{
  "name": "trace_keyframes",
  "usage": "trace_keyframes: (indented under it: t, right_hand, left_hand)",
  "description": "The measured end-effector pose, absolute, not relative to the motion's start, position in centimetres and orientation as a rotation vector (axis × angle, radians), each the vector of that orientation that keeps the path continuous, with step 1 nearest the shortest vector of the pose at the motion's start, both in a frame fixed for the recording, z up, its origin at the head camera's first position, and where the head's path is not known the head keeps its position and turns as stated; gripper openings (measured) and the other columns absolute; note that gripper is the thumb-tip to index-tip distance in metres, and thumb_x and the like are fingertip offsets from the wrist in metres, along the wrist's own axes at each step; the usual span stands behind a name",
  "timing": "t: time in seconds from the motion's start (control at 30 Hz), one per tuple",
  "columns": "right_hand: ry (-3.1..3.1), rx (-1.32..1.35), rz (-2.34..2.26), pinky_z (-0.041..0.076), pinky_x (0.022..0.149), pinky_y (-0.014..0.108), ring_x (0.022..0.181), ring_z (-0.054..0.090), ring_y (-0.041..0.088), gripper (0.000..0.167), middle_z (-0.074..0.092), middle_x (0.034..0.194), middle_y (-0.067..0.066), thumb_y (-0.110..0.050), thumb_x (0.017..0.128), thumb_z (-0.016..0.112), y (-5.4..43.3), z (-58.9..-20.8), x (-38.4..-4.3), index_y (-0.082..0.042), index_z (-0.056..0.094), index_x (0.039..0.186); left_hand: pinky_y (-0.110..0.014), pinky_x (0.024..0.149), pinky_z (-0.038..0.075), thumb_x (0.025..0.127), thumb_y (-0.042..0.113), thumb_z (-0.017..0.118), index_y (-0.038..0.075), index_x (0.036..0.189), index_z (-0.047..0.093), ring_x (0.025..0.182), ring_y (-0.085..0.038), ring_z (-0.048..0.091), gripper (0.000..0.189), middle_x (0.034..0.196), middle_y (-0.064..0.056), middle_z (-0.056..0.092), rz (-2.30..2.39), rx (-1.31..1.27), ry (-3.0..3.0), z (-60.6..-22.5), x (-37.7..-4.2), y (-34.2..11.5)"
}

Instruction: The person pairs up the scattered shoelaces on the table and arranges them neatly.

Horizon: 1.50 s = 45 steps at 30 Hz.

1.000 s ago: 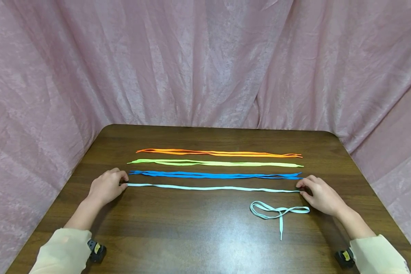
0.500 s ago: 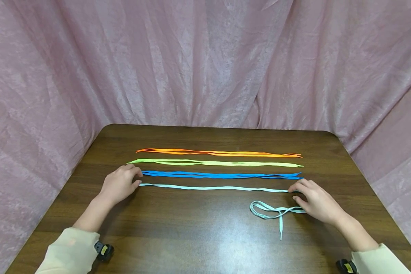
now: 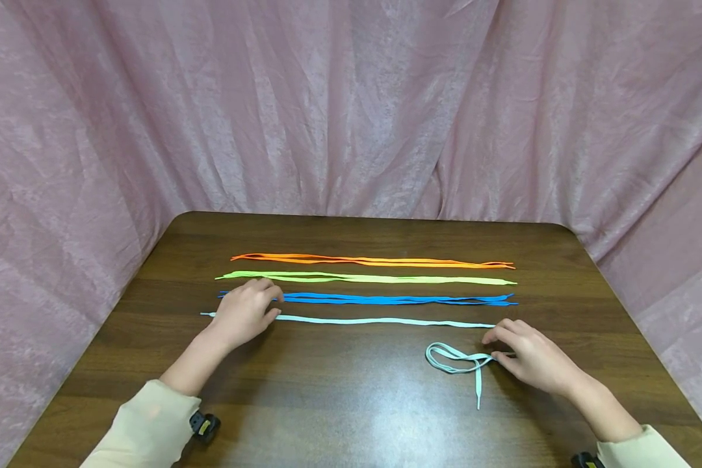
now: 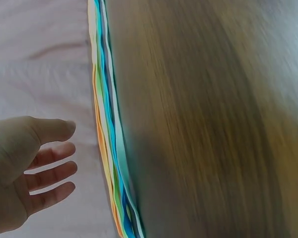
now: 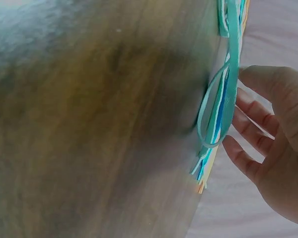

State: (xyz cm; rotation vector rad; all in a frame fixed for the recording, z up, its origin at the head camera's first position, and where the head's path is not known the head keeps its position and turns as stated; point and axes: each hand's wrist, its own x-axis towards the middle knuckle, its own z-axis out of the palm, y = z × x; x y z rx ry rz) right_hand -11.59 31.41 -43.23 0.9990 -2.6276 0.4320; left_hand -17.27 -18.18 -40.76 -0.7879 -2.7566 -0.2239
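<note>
Over the left part of a straight mint shoelace (image 3: 357, 320) and a blue pair of shoelaces (image 3: 357, 299) hovers my left hand (image 3: 242, 314). Its fingers are relaxed and spread, with nothing between them in the left wrist view. My right hand (image 3: 532, 357) is at the right end of a folded mint shoelace (image 3: 478, 388), whose loose tail points towards me. In the right wrist view the thumb tip (image 5: 246, 75) lies close to this lace (image 5: 231, 94), and the fingers stand apart from the thumb. The right end of the straight lace is hidden behind that hand.
Farther back lie a yellow-green pair of shoelaces (image 3: 386, 279) and an orange pair (image 3: 374, 262), roughly parallel to the blue one. All rest on a brown wooden table (image 3: 327, 403). Pink curtains (image 3: 351, 110) hang behind and at the sides.
My left hand has let go of the straight mint lace's left end and moved right. The right hand has left that lace's right end and come nearer, over the folded lace.
</note>
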Motion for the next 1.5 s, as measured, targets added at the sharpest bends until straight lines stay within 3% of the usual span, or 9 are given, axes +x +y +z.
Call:
trace_keyframes:
  t: [0.37,0.73,1.03,1.5]
  right_hand:
    - [-2.616,1.014,0.454,0.036,0.073,0.012,0.079,0.054,0.005,0.028,0.056,0.085,-0.013,-0.004,0.066,0.075,31.3,-44.0,-11.4,-0.016,0.064,0.088]
    - [-2.678,0.990,0.452,0.044,0.068,0.022,0.078,0.051,0.001,0.027,0.055,0.083,-0.016,-0.010,0.067,0.077,30.8,-44.5,-11.2,-0.022,0.061,0.086]
    - [-2.644,0.987,0.473,0.039,0.064,0.017,0.072,0.046,0.000,0.033,0.046,0.076,-0.020,-0.002,0.069,0.072,30.4,-44.3,-11.2,-0.026,0.049,0.074]
    - [-2.682,0.962,0.464,0.043,0.067,0.022,0.076,0.049,0.000,0.023,0.052,0.080,-0.019,-0.008,0.072,0.073,30.0,-44.2,-11.1,-0.022,0.061,0.084]
  left_hand:
    - [-0.029,0.064,0.049,0.073,0.015,0.076,0.017,0.084,0.065,0.077,-0.016,0.057,0.017,0.085,0.003,0.059,-0.191,-0.991,-2.686,-40.9,-17.1,-13.2]
    - [-0.027,0.062,0.048,0.074,0.020,0.076,0.019,0.086,0.065,0.074,-0.014,0.054,0.015,0.084,0.005,0.057,-0.154,-1.177,-2.616,-40.9,-16.7,-8.1]
    - [-0.024,0.066,0.048,0.078,0.023,0.072,0.019,0.090,0.066,0.078,-0.012,0.056,0.015,0.089,0.006,0.059,-0.116,-1.292,-2.585,-40.8,-16.4,-4.9]
    - [-0.022,0.069,0.047,0.080,0.027,0.069,0.024,0.096,0.067,0.086,-0.012,0.057,0.017,0.094,0.008,0.059,0.002,-1.462,-2.529,-40.1,-15.5,-0.2]
